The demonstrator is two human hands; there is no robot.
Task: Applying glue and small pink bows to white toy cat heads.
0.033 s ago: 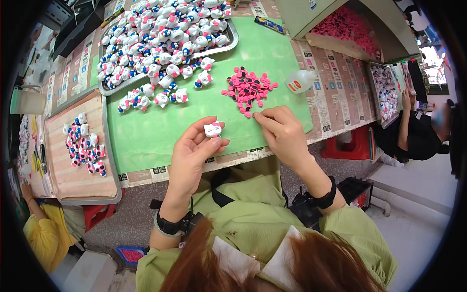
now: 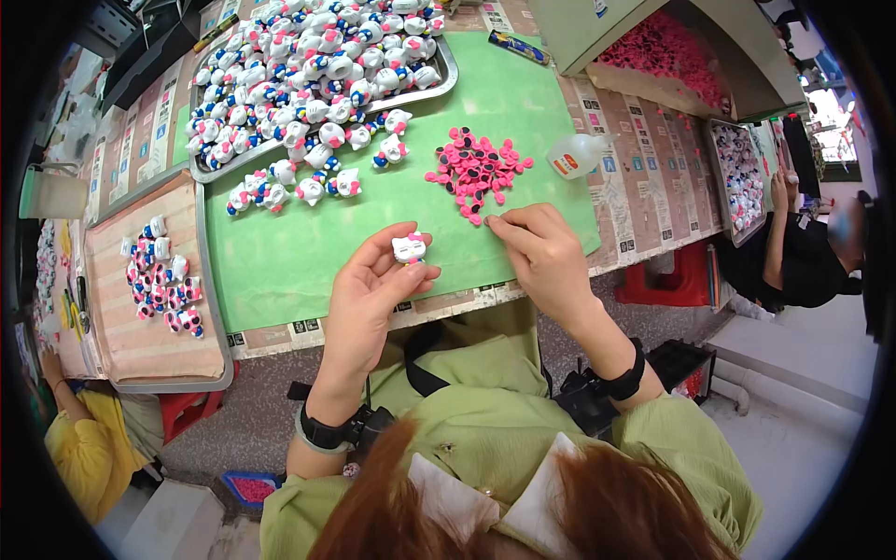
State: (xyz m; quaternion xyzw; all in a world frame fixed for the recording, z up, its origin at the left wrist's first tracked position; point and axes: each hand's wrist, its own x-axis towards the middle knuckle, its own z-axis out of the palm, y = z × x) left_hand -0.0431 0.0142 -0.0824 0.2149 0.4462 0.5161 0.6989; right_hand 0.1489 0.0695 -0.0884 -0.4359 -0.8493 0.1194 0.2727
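Standing gripped between left fingers is a figurine; right fingers' hold is unclear.

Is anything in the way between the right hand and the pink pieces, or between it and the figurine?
Nothing visible is. The right hand is at the near edge of the pink pieces, and only green mat shows between it and the figurine in the left hand.

Speckled grey floor; red stool; pale pipe at right
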